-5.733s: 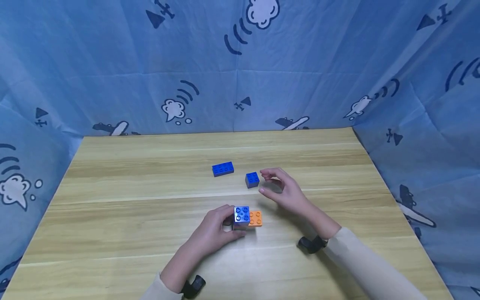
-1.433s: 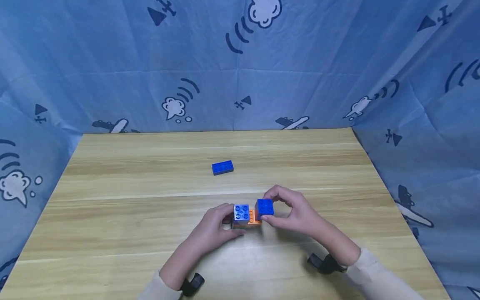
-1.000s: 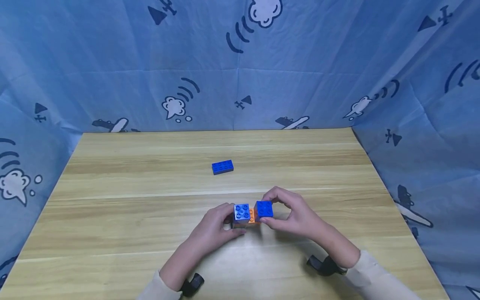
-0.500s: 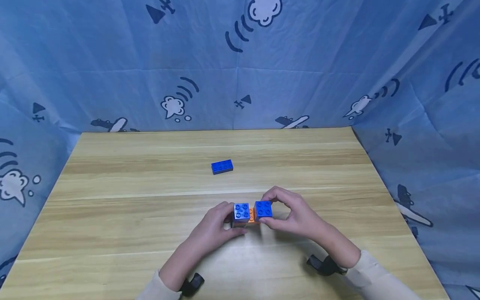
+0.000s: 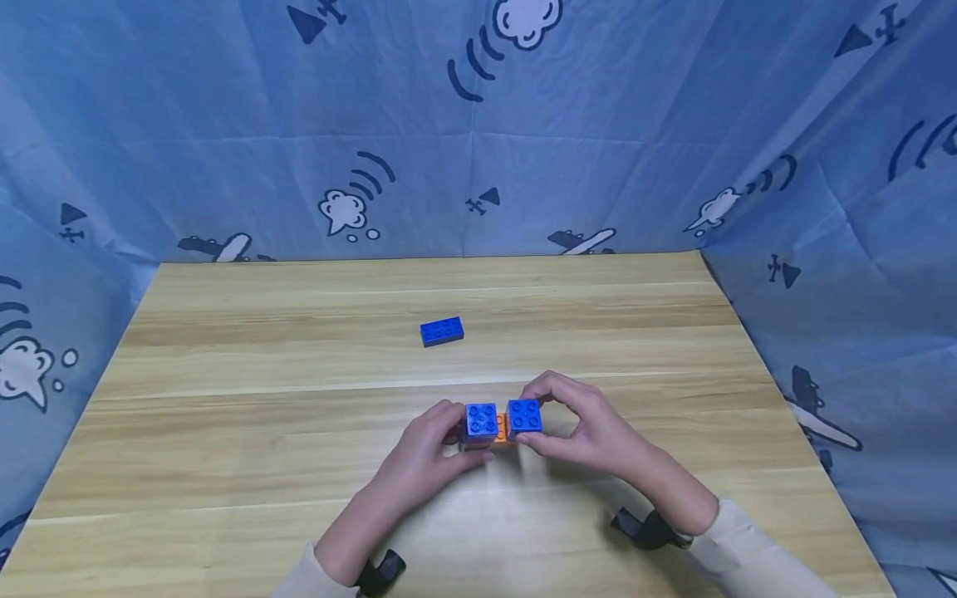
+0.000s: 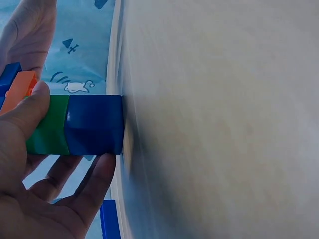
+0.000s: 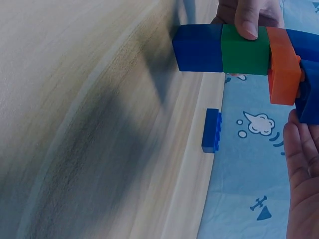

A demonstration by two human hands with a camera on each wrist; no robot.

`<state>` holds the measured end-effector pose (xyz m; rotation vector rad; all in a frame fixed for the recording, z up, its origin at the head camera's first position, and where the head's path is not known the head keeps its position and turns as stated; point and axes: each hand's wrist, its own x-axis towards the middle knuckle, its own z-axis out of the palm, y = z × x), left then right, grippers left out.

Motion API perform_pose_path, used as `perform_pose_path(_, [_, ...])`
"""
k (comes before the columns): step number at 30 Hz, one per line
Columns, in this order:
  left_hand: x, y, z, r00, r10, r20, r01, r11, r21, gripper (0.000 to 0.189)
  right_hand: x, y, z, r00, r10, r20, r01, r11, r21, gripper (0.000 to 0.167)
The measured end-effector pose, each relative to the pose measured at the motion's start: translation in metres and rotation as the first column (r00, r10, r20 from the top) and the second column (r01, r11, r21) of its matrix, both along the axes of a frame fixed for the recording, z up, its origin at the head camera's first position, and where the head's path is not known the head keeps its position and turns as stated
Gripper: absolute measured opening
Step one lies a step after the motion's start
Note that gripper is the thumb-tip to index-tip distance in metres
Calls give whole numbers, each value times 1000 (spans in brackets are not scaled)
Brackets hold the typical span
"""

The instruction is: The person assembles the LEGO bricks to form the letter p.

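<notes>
My left hand [image 5: 422,453] grips a brick stack, thumb across its green brick [image 6: 54,124]. Below the green one, a blue brick [image 6: 94,124] forms the bottom of the stack, close over the table. Above it an orange brick [image 5: 502,428] juts out to the right. A square blue brick [image 5: 482,420] tops its left end. My right hand [image 5: 586,423] pinches another square blue brick [image 5: 525,416] over the orange brick's right end. In the right wrist view this pinched brick [image 7: 310,94] sits slightly tilted against the orange brick, some orange studs showing beside it.
A longer blue brick [image 5: 442,331] lies studs up on the wooden table [image 5: 262,374], beyond the hands. A blue patterned cloth [image 5: 419,124] hangs behind the table and along its sides. Each wrist wears a black camera mount.
The right hand has picked the square blue brick off the table and brought it onto the orange brick's right end. Over the last second it barely shifts. The left hand keeps its grip.
</notes>
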<state>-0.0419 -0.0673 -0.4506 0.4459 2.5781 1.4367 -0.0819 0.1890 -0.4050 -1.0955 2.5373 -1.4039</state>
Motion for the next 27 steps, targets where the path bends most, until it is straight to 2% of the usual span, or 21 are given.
perform_pose_path(5, [0, -1, -1, 999, 4, -53, -5, 1000, -7, 31, 1, 0, -1, 1000, -6, -4, 6, 1000, 5, 42])
perform_pose_path(8, [-1, -2, -2, 998, 2, -58, -3, 1000, -10, 31, 1, 0, -1, 1000, -7, -4, 8, 1000, 5, 42])
perform_pose_path(27, [-2, -2, -3, 1000, -5, -24, 5, 1000, 2, 32, 4, -1, -2, 1000, -19, -18, 19, 1000, 16, 42])
